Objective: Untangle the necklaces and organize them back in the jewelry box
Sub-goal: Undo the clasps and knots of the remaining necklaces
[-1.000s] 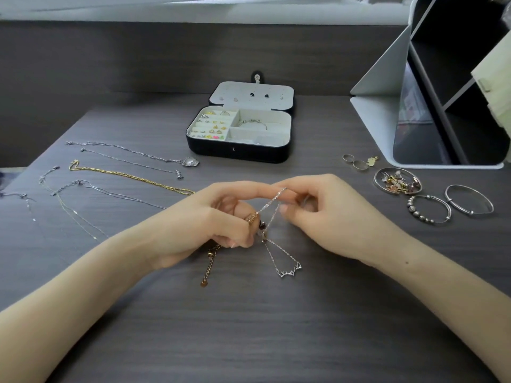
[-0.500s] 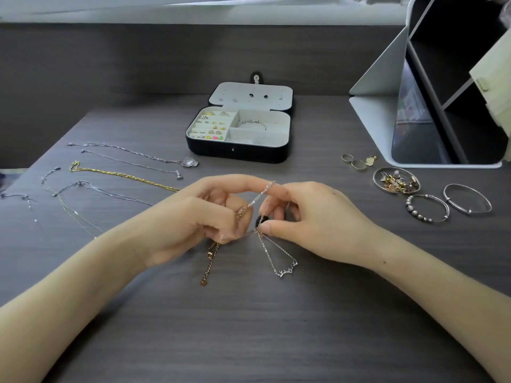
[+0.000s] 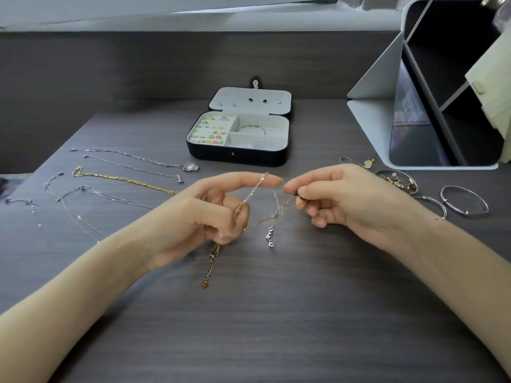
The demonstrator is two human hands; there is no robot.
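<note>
- A dark, wood-grain table (image 3: 276, 327) is seen across the foreground.
- A dark panel (image 3: 138, 64) is set behind it.
- A pale ledge (image 3: 221, 20) is lit softly above.
- A white-framed shelf unit (image 3: 373, 111) is placed at the right.

Toward the far edge of the tabletop (image 3: 276, 313), at its middle: jewelry box (image 3: 237, 158), lid open behind it; small rings (image 3: 211, 131) in the left compartment, one bangle (image 3: 251, 128) in the right rear compartment. Along the left edge: laid-out necklaces (image 3: 124, 178), side by side. Above the middle: tangled necklaces (image 3: 272, 214), pinched between left hand (image 3: 204, 217) and right hand (image 3: 351, 200). In the far right corner: organizer (image 3: 387, 134). Before it, near the right edge: dish (image 3: 387, 172), then loose bangles (image 3: 464, 200).
</note>
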